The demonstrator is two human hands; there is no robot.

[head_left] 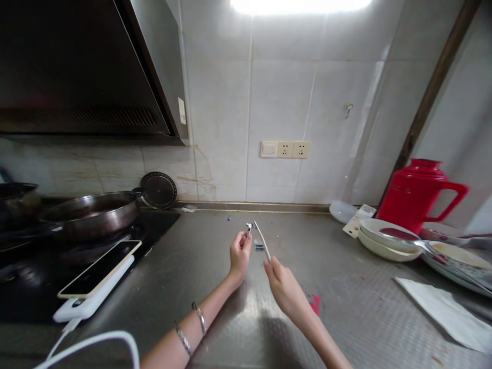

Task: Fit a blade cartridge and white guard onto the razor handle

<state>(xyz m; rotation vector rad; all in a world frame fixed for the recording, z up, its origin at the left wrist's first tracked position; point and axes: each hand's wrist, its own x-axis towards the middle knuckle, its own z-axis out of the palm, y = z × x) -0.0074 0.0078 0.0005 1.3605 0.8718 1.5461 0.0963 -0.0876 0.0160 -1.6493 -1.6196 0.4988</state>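
My left hand is closed in a pinch on a small silver metal piece, which points up from the fingertips. In my right hand is a thin whitish stick, slanting up and to the left. Its far tip is close beside the metal piece; whether they touch I cannot tell. A small dark-and-teal flat piece lies on the metal counter between the hands. Further back is a tiny teal item. Two silver bangles circle the left forearm.
To the left, a steel pan sits on the stove beneath a range hood. A phone rests on a white cabled block. On the right are a red jug, stacked bowls and white paper. A red scrap lies near my right wrist.
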